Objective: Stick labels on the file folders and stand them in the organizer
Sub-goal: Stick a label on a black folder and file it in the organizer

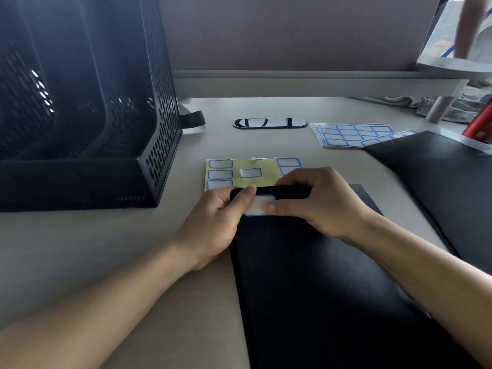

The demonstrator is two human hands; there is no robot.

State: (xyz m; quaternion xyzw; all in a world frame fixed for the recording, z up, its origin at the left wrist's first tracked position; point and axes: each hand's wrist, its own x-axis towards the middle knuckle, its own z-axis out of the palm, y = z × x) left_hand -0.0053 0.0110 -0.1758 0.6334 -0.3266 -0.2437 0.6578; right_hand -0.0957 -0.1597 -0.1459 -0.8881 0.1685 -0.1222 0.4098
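Both hands work at the far end of a black folder (306,288) that lies flat on the worktop (80,249), its long side running from near to far. The left hand (213,222) has a clenched grip on the folder's far left corner, thumb on top and fingers curled under the edge; the thumb tip presses the left end of a white, blue-edged label (259,206). The right hand (319,203) grasps the far edge just beside it, fingers curled over the edge, thumb lying on the label's right end. The label sits on the folder's face between the two thumbs. Just beyond the folder's far edge, partly under it, lies a yellow sheet (266,166) with a few labels left on it. Far left stands a black mesh organizer (80,102); its slots are dark and I cannot tell their contents. To the far right a stack of label sheets (346,134) is partly covered by a second folder (439,177).
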